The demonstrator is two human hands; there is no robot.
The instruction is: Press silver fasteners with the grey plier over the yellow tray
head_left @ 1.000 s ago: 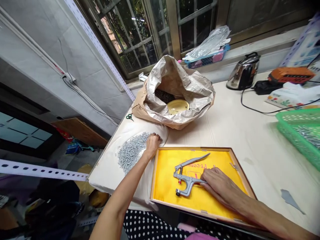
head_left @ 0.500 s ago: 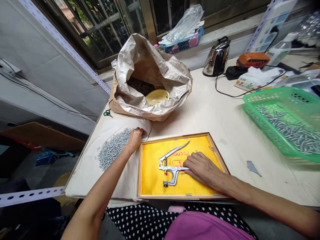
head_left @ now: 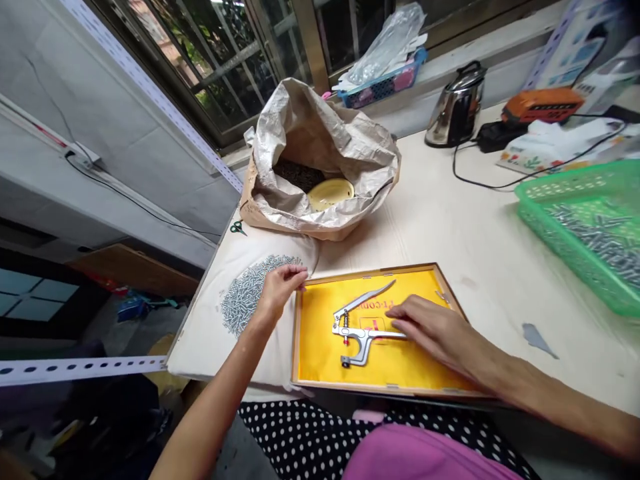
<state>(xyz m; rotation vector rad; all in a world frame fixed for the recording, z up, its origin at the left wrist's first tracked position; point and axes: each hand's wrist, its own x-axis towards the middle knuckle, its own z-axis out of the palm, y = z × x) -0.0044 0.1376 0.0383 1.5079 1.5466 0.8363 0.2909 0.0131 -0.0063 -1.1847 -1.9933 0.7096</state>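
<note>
My left hand [head_left: 281, 290] is closed in a pinch at the far left corner of the tray, beside a pile of small silver screws [head_left: 245, 293] on white cloth. What its fingertips hold, if anything, is too small to make out. In a shallow tray with a yellow lining [head_left: 320, 363] lie metal snap pliers [head_left: 364, 337], their jaws to the left and handles spread. Over the end of the lower handle is my right hand [head_left: 433, 327], its fingers bent and thumb close to the forefinger. Anything between those fingertips is hidden.
Behind the tray stands an open paper sack [head_left: 320, 227] with dark small pieces and a yellow bowl [head_left: 333, 192]. At right is a green basket [head_left: 560, 247] of screws. Further back are a kettle [head_left: 457, 107] and an orange battery [head_left: 543, 105]. Scissors [head_left: 238, 228] lie left.
The view has turned, so everything sits further right. My left hand has come from the pile's edge to the tray's corner. My right hand has lifted slightly, its fingers drawn together near the handle.
</note>
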